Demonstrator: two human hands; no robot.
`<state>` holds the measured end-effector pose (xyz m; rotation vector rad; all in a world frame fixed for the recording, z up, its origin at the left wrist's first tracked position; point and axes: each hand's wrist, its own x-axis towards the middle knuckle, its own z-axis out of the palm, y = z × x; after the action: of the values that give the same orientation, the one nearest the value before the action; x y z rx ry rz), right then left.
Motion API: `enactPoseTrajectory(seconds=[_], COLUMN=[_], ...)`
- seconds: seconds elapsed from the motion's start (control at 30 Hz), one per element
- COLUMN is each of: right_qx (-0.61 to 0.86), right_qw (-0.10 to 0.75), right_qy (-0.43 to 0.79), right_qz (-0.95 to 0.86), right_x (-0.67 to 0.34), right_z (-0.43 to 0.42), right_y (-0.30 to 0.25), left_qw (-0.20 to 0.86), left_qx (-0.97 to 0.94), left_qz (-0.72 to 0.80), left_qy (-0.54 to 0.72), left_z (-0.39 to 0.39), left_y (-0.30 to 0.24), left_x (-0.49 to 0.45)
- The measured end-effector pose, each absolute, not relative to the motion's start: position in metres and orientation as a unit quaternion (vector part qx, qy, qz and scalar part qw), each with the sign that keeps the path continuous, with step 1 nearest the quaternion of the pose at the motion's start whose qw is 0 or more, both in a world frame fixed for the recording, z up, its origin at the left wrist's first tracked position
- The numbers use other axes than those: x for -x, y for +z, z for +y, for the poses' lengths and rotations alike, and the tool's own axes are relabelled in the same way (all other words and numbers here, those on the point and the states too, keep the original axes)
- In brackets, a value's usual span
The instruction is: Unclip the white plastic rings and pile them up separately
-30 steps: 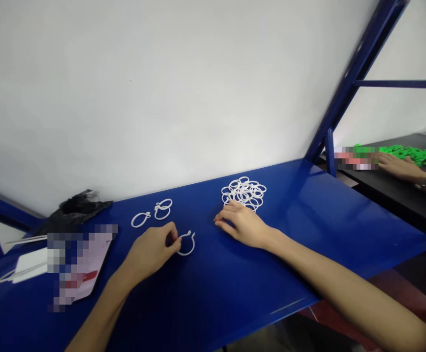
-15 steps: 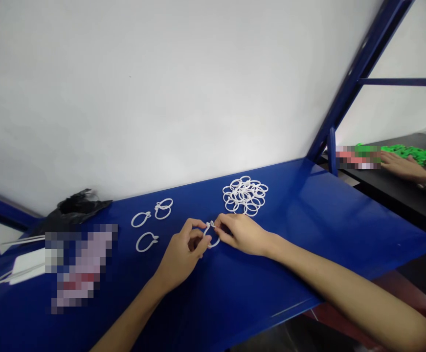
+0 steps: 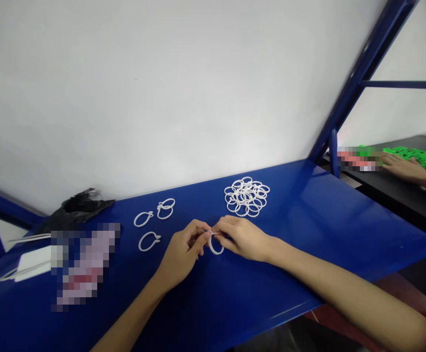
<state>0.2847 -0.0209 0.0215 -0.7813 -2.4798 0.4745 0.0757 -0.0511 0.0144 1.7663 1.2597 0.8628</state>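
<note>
A white plastic ring point(image 3: 217, 252) is pinched between both hands above the blue table. My left hand point(image 3: 184, 252) grips its upper left side between thumb and fingers, and my right hand point(image 3: 242, 238) grips its upper right. The fingertips hide the ring's top, where its ends meet. To the left on the table lie several similar rings with small tabs at their ends: one single ring point(image 3: 144, 219), another ring point(image 3: 148, 242) nearer to me, and an overlapping group point(image 3: 166, 209). Beyond my right hand is a heap of white rings point(image 3: 247, 196).
The blue table point(image 3: 308, 234) meets a white wall. At left are a black plastic bag point(image 3: 84, 208), a white card point(image 3: 36, 263) with cords, and a blurred-out item point(image 3: 91, 259). At right, another person's hand point(image 3: 405, 166) rests near green pieces point(image 3: 418, 155) beyond a blue frame post point(image 3: 352, 78).
My two hands have come closer together at the ring's top, and the fingertips now cover its end loops. The ring hangs lower between them. The view has shifted slightly.
</note>
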Motion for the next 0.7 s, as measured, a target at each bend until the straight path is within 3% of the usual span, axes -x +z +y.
enactPoseTrajectory(seconds=[0.17,0.4,0.7], right_qx=[0.298,0.273,0.235], right_qw=[0.270,0.270,0.252], right_qy=[0.175,0.174,0.097], right_qz=[-0.899,-0.907,-0.934], right_x=[-0.2870,-0.2858,-0.2817], right_z=[-0.0189,-0.0185,-0.0265], right_y=[0.0234,0.0192,0.0232], left_qw=[0.343,0.193,0.172], left_qx=[-0.705,-0.762,-0.779], left_qz=[0.507,0.479,0.452], left_qy=[0.359,0.391,0.398], left_z=[-0.0506,-0.0504,-0.0502], left_y=[0.0128,0.0099,0.0087], left_x=[-0.0761,-0.0764,-0.0759])
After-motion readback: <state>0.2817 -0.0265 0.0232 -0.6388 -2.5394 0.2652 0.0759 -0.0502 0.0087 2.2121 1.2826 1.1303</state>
